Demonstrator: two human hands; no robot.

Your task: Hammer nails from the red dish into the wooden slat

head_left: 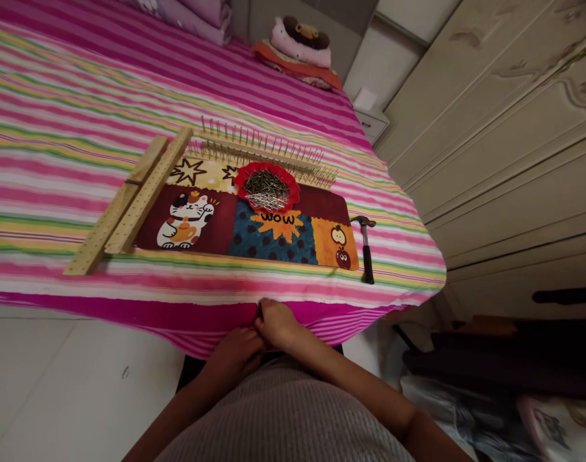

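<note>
- As my right hand (277, 325) curls, hold unclear, the mat (247, 234) lies ahead, long axis crosswise.
- Left hand (240, 347): farther from it, half-curled, contents hidden.

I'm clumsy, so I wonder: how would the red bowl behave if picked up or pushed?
The bowl would probably feel heavy for its size, since it holds a pile of metal nails. It seems unlikely to roll, as it sits upright on the mat. Tilted, it might spill, because the nails lie loose and uncovered.
</note>
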